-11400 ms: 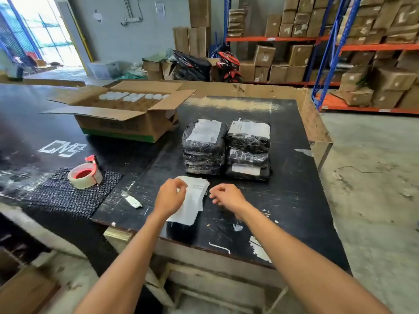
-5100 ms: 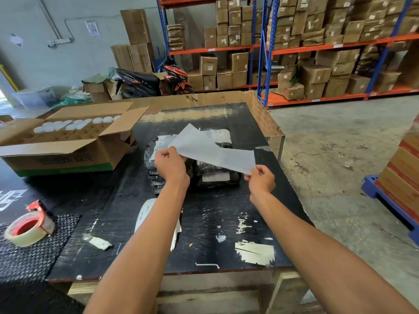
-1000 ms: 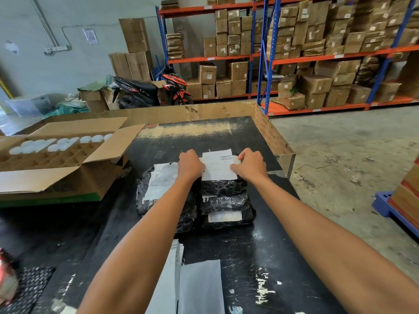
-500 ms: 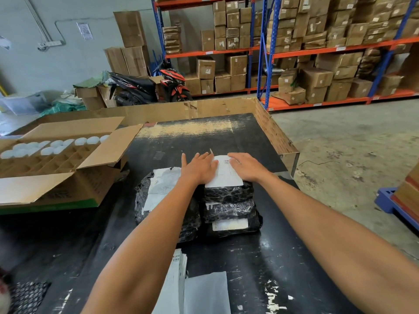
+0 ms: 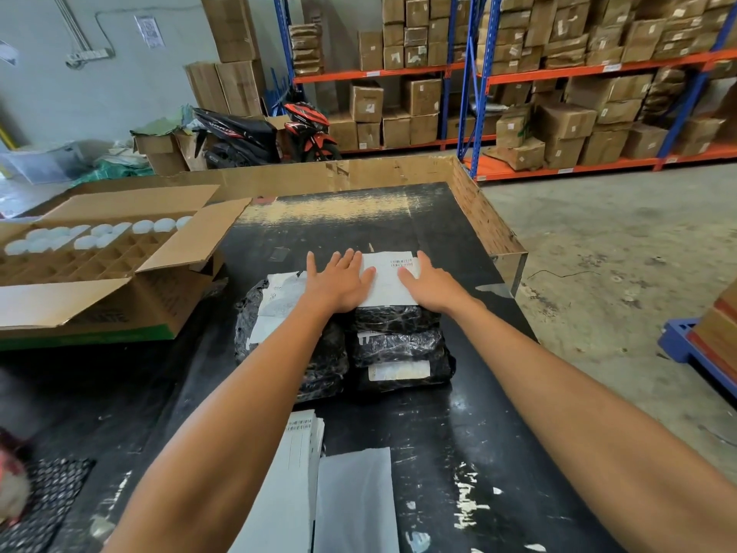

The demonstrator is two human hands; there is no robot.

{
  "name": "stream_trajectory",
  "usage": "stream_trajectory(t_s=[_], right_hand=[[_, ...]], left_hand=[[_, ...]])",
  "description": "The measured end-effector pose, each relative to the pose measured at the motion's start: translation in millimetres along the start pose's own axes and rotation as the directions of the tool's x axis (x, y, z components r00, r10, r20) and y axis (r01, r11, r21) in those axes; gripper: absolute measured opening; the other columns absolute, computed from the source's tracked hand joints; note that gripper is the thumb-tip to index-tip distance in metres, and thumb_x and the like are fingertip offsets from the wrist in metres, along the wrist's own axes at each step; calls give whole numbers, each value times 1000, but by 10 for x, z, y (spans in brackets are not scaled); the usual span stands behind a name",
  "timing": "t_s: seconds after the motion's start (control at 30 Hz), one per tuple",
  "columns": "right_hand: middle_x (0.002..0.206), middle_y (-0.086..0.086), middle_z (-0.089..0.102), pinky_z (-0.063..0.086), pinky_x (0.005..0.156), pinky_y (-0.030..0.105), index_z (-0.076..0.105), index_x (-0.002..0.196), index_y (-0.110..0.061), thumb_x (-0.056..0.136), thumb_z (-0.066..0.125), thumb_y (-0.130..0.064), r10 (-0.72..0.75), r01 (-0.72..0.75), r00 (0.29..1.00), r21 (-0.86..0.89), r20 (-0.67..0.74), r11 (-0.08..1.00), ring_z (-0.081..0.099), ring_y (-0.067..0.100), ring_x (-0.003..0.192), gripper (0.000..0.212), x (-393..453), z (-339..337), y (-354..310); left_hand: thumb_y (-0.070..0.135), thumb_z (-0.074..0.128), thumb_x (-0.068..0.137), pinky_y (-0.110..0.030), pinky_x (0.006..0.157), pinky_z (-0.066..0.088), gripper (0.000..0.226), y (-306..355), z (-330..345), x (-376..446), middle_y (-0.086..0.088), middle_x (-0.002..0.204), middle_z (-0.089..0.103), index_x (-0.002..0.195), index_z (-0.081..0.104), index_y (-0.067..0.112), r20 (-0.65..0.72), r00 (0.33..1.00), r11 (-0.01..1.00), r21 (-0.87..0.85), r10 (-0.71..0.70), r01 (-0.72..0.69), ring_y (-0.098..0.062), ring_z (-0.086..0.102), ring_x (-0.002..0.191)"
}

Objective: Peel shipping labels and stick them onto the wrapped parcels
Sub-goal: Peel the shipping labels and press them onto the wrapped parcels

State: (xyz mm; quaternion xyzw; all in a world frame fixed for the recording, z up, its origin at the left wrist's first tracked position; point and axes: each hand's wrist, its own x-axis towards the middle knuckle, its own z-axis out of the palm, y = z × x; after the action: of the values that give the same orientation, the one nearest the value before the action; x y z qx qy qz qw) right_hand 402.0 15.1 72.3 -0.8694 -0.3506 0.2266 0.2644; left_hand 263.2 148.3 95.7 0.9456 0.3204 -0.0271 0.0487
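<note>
Warehouse shelving (image 5: 558, 65) loaded with brown cartons stood behind a black worktable (image 5: 470, 425) edged at the back and right by a cardboard wall (image 5: 399, 171). On the table sat 2 stacks of black-wrapped parcels side by side: the right stack (image 5: 399, 345) and the left stack (image 5: 295, 353). A white shipping label (image 5: 389, 279) lay flat on the top parcel of the right stack. The left hand (image 5: 339, 283) pressed on the label's left edge with fingers straight and spread, and the right hand (image 5: 432, 285) pressed on its right edge, fingers extended flat; the printed barcode end showed between them. The left stack's top carried its own crinkled label (image 5: 279, 297), just beside the left wrist. Nearer the person, a pile of unpeeled labels (image 5: 295, 453) and a blank backing sheet (image 5: 355, 500) lay on the table. An open cardboard box (image 5: 119, 273) at the left held a grid of dividers, with white round caps (image 5: 95, 233) filling the far cells.
</note>
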Motion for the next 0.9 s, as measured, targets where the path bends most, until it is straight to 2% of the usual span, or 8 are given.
stream_trajectory(t_s=[0.23,0.37,0.43,0.53,0.63,0.73,0.8,0.9], right_hand=[[159,14,39,43,106,57,2,160,-37,76,24,-91,-146,141,987,-61,-68,988,46,41,138,102,-257,113,111],[156,8,44,44,105,53,9,160,-35,89,36,-81,-242,235,965,-76,-98,969,49,37,136,89,-477,36,197],[155,5,47,43,105,51,13,160,-36,92,43,-75,-237,238,967,-3,-92,971,49,34,137,85,-531,8,228],[154,0,48,43,102,41,25,159,-29,92,58,-65,-121,124,992,281,-29,952,50,27,135,82,-523,-30,190],[135,5,58,43,86,35,50,139,-8,95,64,-44,75,-53,997,468,-28,882,55,24,115,58,-415,-48,75],[128,10,63,54,88,40,51,138,0,92,68,-30,225,-190,974,687,39,701,63,29,113,58,-294,-76,15],[119,14,71,59,93,47,58,132,-1,91,69,-24,237,-239,964,767,116,596,71,31,105,49,-228,-93,-13],[115,13,73,57,97,48,63,124,-2,92,70,-24,244,-252,961,761,127,597,71,31,104,40,-177,-70,-48]], left_hand=[[75,7,93,-58,121,-9,83,-57,32,-266,7,167,-4,160,1,27,18,992,992,24,127,-128,-16,-1,155],[86,17,80,-58,121,-9,101,-81,-37,-318,6,168,-7,160,-2,27,76,984,986,38,160,-163,-17,-1,155],[89,21,74,-59,120,-9,110,-90,-71,-312,4,168,-8,160,-2,26,109,979,984,38,171,-176,-18,-1,155],[90,22,68,-60,120,-10,116,-94,-100,-287,3,167,-9,160,-3,25,137,975,983,24,177,-181,-19,-2,155],[89,23,69,-61,119,-11,116,-100,-102,-287,2,167,-12,160,-5,23,149,971,981,26,188,-194,-20,-2,155],[89,22,68,-61,119,-12,116,-107,-95,-276,2,167,-12,160,-6,23,158,969,980,21,192,-197,-20,-3,155],[90,22,67,-61,119,-11,118,-109,-97,-273,2,167,-12,160,-5,23,159,968,980,17,195,-200,-20,-2,155],[94,17,60,-61,119,-10,125,-115,-82,-268,2,168,-11,160,-5,23,146,969,979,18,200,-205,-20,-1,155]])
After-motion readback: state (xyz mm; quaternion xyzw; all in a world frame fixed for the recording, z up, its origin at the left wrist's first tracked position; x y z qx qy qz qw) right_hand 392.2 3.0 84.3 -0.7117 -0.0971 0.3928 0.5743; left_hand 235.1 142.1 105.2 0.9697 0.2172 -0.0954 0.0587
